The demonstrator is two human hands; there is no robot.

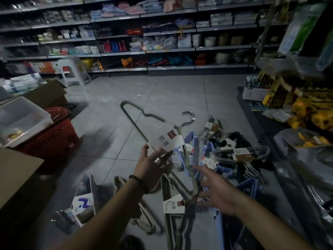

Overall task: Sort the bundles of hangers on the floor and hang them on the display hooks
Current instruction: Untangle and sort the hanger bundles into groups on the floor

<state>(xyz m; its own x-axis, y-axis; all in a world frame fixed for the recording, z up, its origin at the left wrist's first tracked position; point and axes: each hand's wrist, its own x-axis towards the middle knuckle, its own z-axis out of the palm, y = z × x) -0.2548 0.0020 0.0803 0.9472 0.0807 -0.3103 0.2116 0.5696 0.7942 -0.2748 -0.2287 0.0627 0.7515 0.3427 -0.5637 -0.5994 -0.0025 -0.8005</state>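
Observation:
My left hand (150,164) grips a bundle of grey-green hangers (137,120) by its white paper label, holding it above the floor with the metal hook pointing right. My right hand (214,188) is spread open just right of the bundle's lower corner, holding nothing. Below and to the right, several more hanger bundles lie on the tiled floor: a white-and-brown labelled pile (239,156), blue ones (196,147), beige ones (142,213) and a labelled bundle (173,206) under my hands.
A red shopping basket (54,136) with a clear plastic bin (21,118) on it stands at left, beside cardboard boxes (16,175). A white stool (73,71) stands at the back left. Stocked shelves line the far wall and the right side.

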